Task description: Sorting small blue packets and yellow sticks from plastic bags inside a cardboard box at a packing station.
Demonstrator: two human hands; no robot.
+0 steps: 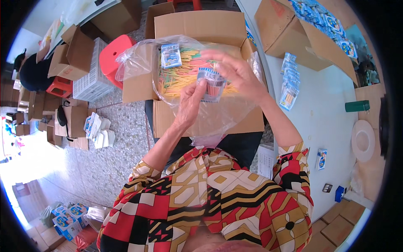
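My left hand [191,102] is closed on a small clear packet [213,89] with blue-striped ends, its thumb on the front. Thin pink-brown sticks show inside the packet. My right hand [237,71] is just above and to the right of it, fingers apart and slightly blurred; I see nothing held in it. Below both hands lies an open cardboard box [201,23] lined with a clear plastic bag [138,56]. Loose thin sticks [172,82] in yellow, pink and green fill it. Another blue-and-clear packet [171,56] rests on the sticks at the left.
On the white table [312,126] at the right, several packets [289,84] overlap in a row. Beyond them stands a carton [277,29] with blue packets [321,19] piled above. Left are a red stool [113,56], a white plastic crate [90,73] and a bending person [35,71].
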